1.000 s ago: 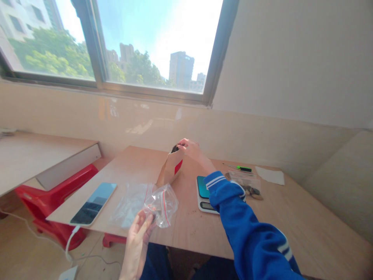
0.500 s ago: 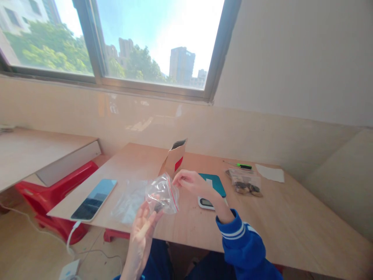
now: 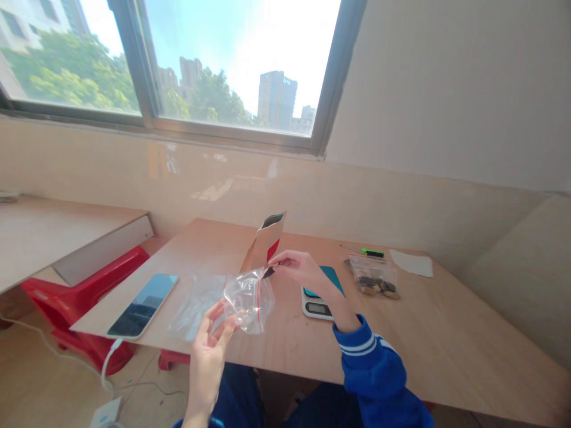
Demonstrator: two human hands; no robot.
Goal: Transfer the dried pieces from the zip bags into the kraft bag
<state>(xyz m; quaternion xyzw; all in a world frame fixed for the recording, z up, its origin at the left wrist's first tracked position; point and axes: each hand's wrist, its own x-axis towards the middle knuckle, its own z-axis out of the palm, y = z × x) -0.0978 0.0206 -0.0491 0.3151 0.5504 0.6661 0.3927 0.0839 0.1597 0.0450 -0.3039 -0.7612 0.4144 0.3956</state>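
A clear zip bag (image 3: 250, 300) with a red seal line hangs in front of me, above the table. My left hand (image 3: 214, 333) grips its left side between thumb and fingers. At the bag's upper edge, my right hand (image 3: 297, 270) pinches a small dark piece with a lighter edge (image 3: 268, 271); its kind is too small to make out. Behind the hands stands a brown paper pouch (image 3: 261, 246) with a red patch, its top open. A kitchen scale (image 3: 317, 309) with a teal top lies partly under my right wrist.
More clear plastic bags (image 3: 191, 309) lie left of the held one, beside a phone (image 3: 143, 306) on a white cable. To the right are a zip bag of dark and tan pieces (image 3: 375, 279), a green-and-black screwdriver (image 3: 372, 253) and white paper (image 3: 411, 263). A red stool (image 3: 89, 285) stands at left.
The dark piece seen low in the bag by my left fingers no longer shows there. One now shows in my right fingers at the bag's edge. My left hand has shifted slightly left.
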